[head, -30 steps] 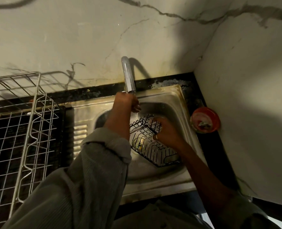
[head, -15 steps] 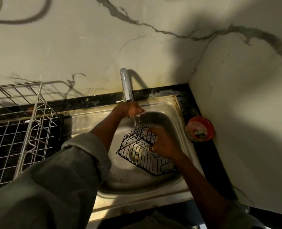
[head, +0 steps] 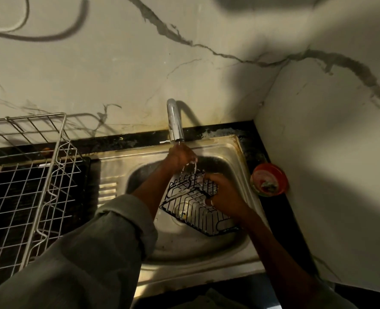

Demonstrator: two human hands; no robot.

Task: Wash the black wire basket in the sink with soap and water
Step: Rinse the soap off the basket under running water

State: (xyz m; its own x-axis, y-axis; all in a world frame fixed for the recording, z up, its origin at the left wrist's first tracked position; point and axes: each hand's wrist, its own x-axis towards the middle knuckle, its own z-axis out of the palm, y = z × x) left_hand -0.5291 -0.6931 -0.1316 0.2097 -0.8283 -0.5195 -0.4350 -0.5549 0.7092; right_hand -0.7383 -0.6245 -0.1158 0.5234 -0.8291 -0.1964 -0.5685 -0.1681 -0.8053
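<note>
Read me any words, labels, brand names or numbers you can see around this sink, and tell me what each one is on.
None can be read: no text shows on the tap, the sink, the black wire basket or the white wire rack.
The red bowl holds something too blurred to make out.

The person wears a grey-green ribbed sleeve (head: 99, 248) on the left arm, its cuff (head: 128, 221) rolled back in a thick fold; both forearms are bare.

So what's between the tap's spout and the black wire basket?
In the head view, the left hand sits under the tap, above the black wire basket; water runs over it onto the basket.
</note>
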